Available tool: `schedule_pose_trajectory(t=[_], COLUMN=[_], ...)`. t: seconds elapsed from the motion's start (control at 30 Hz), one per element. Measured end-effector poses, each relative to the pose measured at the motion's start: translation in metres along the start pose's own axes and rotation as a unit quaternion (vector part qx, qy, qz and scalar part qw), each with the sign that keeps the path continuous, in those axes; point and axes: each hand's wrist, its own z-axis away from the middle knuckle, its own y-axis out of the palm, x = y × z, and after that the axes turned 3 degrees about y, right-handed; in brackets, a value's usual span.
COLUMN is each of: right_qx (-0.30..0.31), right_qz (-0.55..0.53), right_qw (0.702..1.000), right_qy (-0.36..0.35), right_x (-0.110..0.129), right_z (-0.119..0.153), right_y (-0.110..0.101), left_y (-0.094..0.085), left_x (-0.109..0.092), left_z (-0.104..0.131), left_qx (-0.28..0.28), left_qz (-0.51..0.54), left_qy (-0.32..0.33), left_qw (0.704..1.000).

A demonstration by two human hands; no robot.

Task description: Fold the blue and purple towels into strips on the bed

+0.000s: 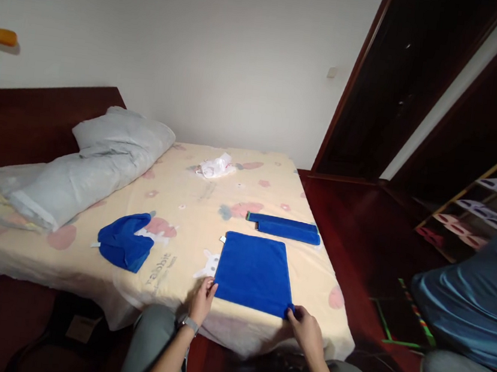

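Observation:
A square blue cloth (256, 271) lies flat near the front edge of the bed. My left hand (204, 296) is closed at its near left corner, and my right hand (301, 325) pinches the near right corner, which is lifted a little. Just behind the square, a folded blue cloth (291, 229) forms a long narrow strip. Off to the left rests a crumpled blue cloth (126, 240) with a white tag at its left side.
The bed (192, 203) has a patterned cream sheet. A grey quilt (97, 161) is heaped at the left, and a white crumpled item (216, 166) lies toward the back. At the right are a shoe rack (483, 209) and a person in blue (475, 292).

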Motion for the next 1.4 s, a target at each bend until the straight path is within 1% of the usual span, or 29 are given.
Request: schedule_pose_trajectory(t=[0.13,0.23,0.3,0.37,0.43,0.5,0.57,0.6,0.73,0.9,0.97,1.07,1.13,1.23,1.4], right_qx=[-0.02,-0.049,-0.07,-0.077,-0.063,-0.037,-0.015,-0.008,0.009,0.008,0.006,0.006,0.008,0.015,0.04], right_qz=[0.027,0.046,0.053,0.05,0.037,0.021,0.008,0.003,-0.019,-0.043,-0.057,-0.085,-0.107,-0.14,-0.182], right_qw=[0.999,0.997,0.994,0.99,0.984,0.975,0.968,0.966,0.966,0.971,0.972,0.973,0.974,0.977,0.976], right_qy=[-0.018,-0.042,-0.067,-0.107,-0.163,-0.219,-0.251,-0.258,-0.258,-0.237,-0.228,-0.213,-0.197,-0.161,-0.111], right_x=[0.003,0.007,0.01,0.013,0.016,0.018,0.017,0.015,0.003,-0.008,-0.009,-0.012,-0.014,-0.015,-0.016], right_z=[0.003,0.006,0.008,0.012,0.016,0.021,0.025,0.025,0.02,0.01,0.009,0.006,0.005,0.002,-0.004], right_y=[0.003,0.001,-0.002,-0.002,0.0,0.004,0.01,0.013,0.017,0.014,0.014,0.016,0.018,0.02,0.017], left_y=[0.003,0.003,0.002,0.001,0.001,0.003,0.005,0.007,0.008,0.0,-0.003,-0.007,-0.009,-0.008,-0.004], left_x=[0.001,0.0,-0.006,-0.015,-0.026,-0.035,-0.04,-0.041,-0.035,-0.026,-0.021,-0.013,-0.007,-0.002,-0.002], left_z=[0.006,0.007,0.008,0.01,0.014,0.019,0.023,0.023,0.02,0.01,0.005,-0.003,-0.008,-0.011,-0.007], left_qx=[0.02,0.012,0.006,0.015,0.048,0.095,0.137,0.154,0.199,0.214,0.218,0.208,0.2,0.188,0.143], left_qz=[-0.079,-0.134,-0.165,-0.197,-0.205,-0.186,-0.17,-0.166,-0.166,-0.147,-0.124,-0.045,-0.005,0.008,0.024], left_qy=[0.061,0.089,0.091,0.111,0.157,0.215,0.253,0.258,0.233,0.209,0.196,0.15,0.126,0.117,0.098], left_qw=[0.995,0.987,0.982,0.974,0.965,0.954,0.943,0.939,0.937,0.943,0.948,0.965,0.972,0.975,0.985])
